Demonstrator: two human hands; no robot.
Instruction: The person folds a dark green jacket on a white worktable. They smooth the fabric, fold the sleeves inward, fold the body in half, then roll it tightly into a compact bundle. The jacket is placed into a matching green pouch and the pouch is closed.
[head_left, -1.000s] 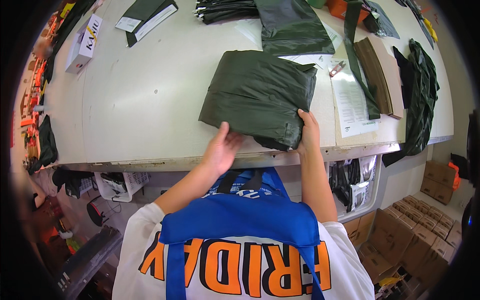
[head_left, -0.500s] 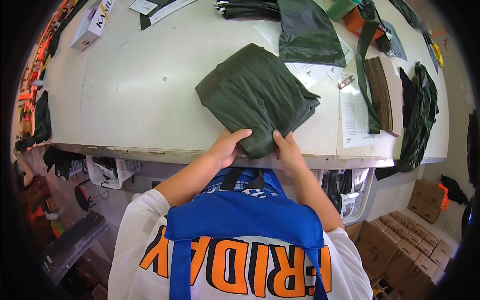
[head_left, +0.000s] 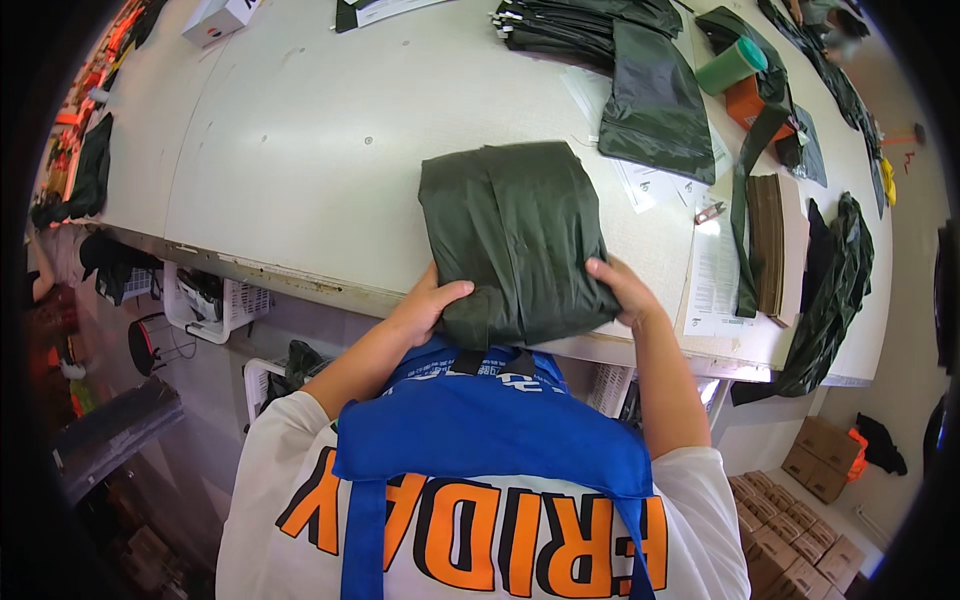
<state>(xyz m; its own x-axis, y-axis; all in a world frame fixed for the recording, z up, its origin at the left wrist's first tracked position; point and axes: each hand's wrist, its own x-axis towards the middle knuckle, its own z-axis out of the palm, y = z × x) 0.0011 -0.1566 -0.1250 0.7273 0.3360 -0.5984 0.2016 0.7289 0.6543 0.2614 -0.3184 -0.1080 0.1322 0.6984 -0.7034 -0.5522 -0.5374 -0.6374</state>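
Observation:
A folded bundle of dark green garment (head_left: 515, 235), made of thin, slightly shiny coated fabric, lies at the near edge of the white table (head_left: 300, 200). Its near end reaches over that edge, close to the blue apron (head_left: 490, 430). My left hand (head_left: 430, 305) grips the near left corner, thumb on top and fingers hidden beneath. On the right side, my right hand (head_left: 628, 290) clasps the bundle, its thumb on the upper face and the other fingers mostly out of sight. Creases run along the top of the bundle, and its sides look roughly squared.
Flat dark green pouches (head_left: 660, 110) lie beyond the bundle at the right. Near them are a green bottle (head_left: 732, 66), an orange box (head_left: 748, 100), printed sheets (head_left: 715, 285) and a cardboard stack (head_left: 775, 250). A crumpled green garment (head_left: 835, 300) hangs over the right edge; a white basket (head_left: 240, 300) sits below the table.
The bundle has turned from a slanted to a nearly straight position. My right hand has gone from its near end to its right side. The whole view has shifted, too.

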